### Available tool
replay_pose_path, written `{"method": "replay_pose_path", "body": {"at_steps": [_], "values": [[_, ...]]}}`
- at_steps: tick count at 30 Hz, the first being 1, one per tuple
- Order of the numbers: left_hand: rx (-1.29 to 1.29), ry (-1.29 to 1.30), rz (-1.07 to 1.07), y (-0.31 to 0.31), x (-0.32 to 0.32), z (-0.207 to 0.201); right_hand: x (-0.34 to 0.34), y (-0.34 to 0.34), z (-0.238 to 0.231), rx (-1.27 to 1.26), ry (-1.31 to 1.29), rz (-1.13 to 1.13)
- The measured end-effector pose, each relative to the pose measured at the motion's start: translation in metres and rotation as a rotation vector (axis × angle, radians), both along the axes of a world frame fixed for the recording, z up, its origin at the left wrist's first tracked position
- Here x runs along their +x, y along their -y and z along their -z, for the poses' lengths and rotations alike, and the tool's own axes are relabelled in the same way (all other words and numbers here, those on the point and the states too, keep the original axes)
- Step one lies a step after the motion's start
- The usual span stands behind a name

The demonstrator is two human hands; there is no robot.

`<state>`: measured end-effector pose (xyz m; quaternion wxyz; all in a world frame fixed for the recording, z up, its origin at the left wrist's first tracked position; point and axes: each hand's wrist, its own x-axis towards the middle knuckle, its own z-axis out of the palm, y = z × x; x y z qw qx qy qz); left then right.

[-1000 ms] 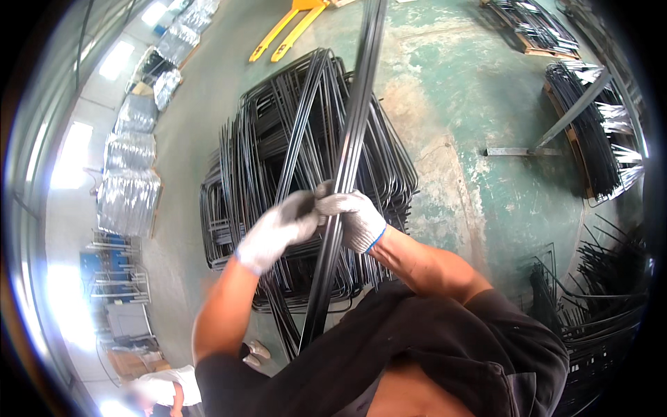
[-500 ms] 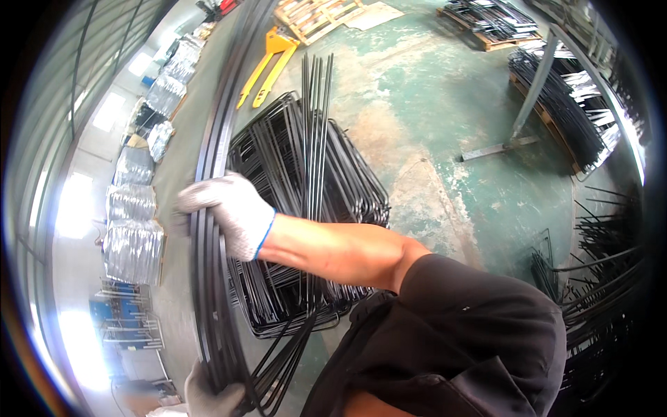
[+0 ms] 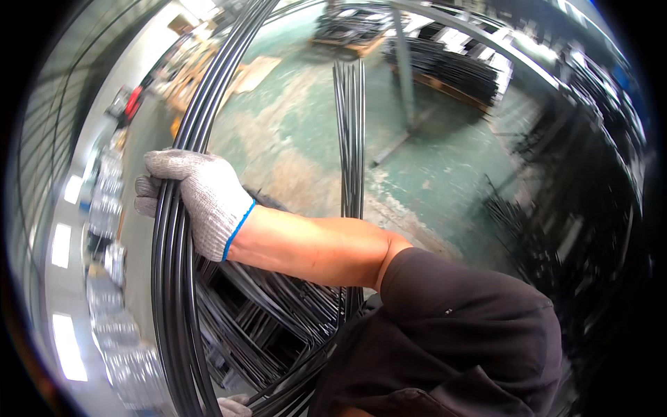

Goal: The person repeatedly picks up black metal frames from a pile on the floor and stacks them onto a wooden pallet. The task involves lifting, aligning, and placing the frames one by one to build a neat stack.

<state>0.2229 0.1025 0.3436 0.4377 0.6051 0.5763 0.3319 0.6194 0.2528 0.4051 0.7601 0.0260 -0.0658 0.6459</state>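
A bundle of long black metal tubes (image 3: 182,278) runs from the top of the view down to the lower edge. My right hand (image 3: 198,198), in a grey-white knit glove with a blue cuff, is closed round its middle, thumb across the front and fingertips showing at the left side. At the lower edge my left hand (image 3: 235,406), also gloved, shows only in part; its fingers lie against the bundle's near end. Under my right forearm lies a pile of black rod frames (image 3: 271,313), partly hidden. Another set of black rods (image 3: 351,139) stands out beyond my arm.
Pallets of black metal parts (image 3: 448,66) stand at the far right, beside a grey metal post (image 3: 404,69). A dense, blurred mass of black rods fills the right side. Wrapped stacks (image 3: 135,372) line the left wall. Wooden pallets (image 3: 187,73) lie at the back left.
My view has swung to the right, and the floor and pallets shift left. My right hand keeps its hold on the tubes, now a little higher and further left. My left hand has sunk toward the lower edge.
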Motion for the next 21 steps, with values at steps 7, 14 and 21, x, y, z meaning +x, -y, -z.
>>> {"method": "replay_pose_path", "body": {"at_steps": [7,14,21], "values": [[-0.233,0.708,0.171,-0.082,0.041,0.115,0.099,0.072,0.006,-0.124,0.034,0.404],[-0.053,0.686,0.579,0.002,0.243,0.067,0.302,0.131,0.056,0.053,-0.085,0.614],[0.087,0.314,1.113,0.052,0.472,0.068,0.478,0.268,0.11,-0.191,-0.119,1.004]]}}
